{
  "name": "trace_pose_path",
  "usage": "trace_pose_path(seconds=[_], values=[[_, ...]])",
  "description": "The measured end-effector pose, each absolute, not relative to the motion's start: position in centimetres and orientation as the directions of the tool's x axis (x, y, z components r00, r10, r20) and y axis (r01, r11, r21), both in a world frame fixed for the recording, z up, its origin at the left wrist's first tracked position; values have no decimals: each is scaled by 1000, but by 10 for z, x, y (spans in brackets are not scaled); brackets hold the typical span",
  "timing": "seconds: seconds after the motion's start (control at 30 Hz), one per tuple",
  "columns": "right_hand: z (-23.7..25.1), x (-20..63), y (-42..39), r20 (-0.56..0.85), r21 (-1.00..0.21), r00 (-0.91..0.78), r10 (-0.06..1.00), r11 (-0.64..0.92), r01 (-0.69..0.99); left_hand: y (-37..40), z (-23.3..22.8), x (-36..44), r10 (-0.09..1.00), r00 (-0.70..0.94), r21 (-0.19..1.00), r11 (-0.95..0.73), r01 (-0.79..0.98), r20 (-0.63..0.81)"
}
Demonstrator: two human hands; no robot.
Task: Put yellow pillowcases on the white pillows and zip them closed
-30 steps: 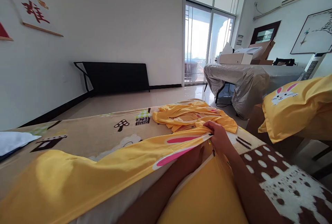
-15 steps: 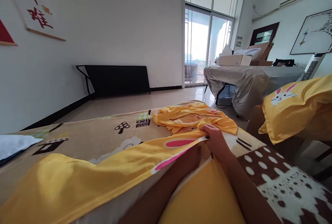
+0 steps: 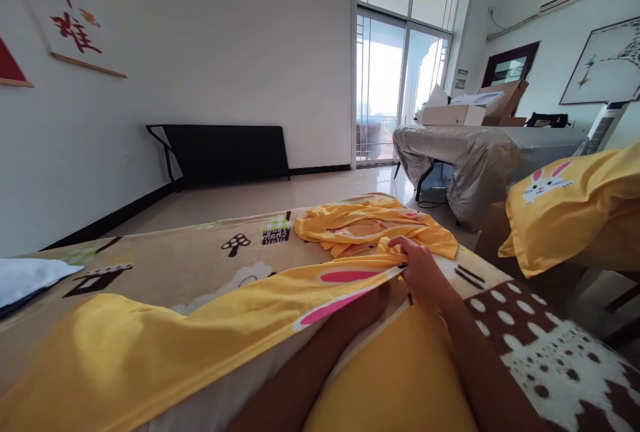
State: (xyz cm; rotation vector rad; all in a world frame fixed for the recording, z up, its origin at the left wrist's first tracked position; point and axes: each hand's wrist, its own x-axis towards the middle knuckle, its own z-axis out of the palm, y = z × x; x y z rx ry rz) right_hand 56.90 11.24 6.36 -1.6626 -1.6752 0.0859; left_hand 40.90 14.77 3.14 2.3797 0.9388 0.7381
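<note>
A yellow pillowcase (image 3: 210, 325) with pink-and-white rabbit ears stretches across the bed in front of me, its opening facing me. My right hand (image 3: 420, 269) is closed on the far corner of the pillowcase, the cloth bunched between thumb and fingers. My left hand (image 3: 373, 305) reaches inside, between the two yellow layers, and its fingers are hidden by the cloth and shadow. Under my left forearm a pale grey-white surface (image 3: 220, 389) shows along the opening. Just beyond my right hand lies a crumpled heap of yellow rabbit-print cloth (image 3: 370, 225).
A patterned blanket (image 3: 200, 252) covers the bed. At the left edge rests a white pillow (image 3: 30, 279); on the right sits a yellow rabbit pillow (image 3: 575, 212). Beyond stand a plastic-covered table (image 3: 460, 152) with boxes and a black folded panel (image 3: 225, 152) against the wall.
My right hand has shifted slightly to the right, pulling the gripped pillowcase corner with it. My left hand stays inside, almost unmoved.
</note>
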Motion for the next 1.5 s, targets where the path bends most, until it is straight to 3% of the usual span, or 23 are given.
trace_pose_path(seconds=[0.17, 0.3, 0.47, 0.57, 0.7, 0.87, 1.23, 1.4, 1.5], values=[[65, 567, 114, 460, -531, 140, 877, 146, 835, 133, 46, 403, 671, 677, 536, -707, 462, 302], [69, 564, 112, 460, -540, 158, 874, 134, 831, 135, 45, 403, 644, 677, 568, -724, 390, 355], [73, 562, 110, 482, -552, 149, 863, 167, 817, 135, 41, 407, 491, 780, 553, -801, 229, 388], [73, 561, 110, 522, -559, 123, 844, 230, 796, 130, 44, 408, 456, 803, 549, -812, 198, 385], [74, 560, 108, 499, -604, 134, 856, 233, 763, 127, 50, 407, 470, 802, 561, -800, 211, 368], [76, 558, 107, 464, -649, 147, 873, 223, 727, 130, 48, 408, 514, 717, 498, -826, 265, 471], [71, 561, 109, 472, -658, 154, 868, 231, 717, 140, 27, 410, 621, 686, 500, -761, 413, 378], [70, 563, 111, 461, -663, 121, 879, 251, 705, 142, 24, 412, 716, 628, 554, -669, 495, 304], [70, 562, 112, 454, -682, 124, 882, 255, 685, 138, 31, 412, 694, 642, 548, -692, 469, 327]])
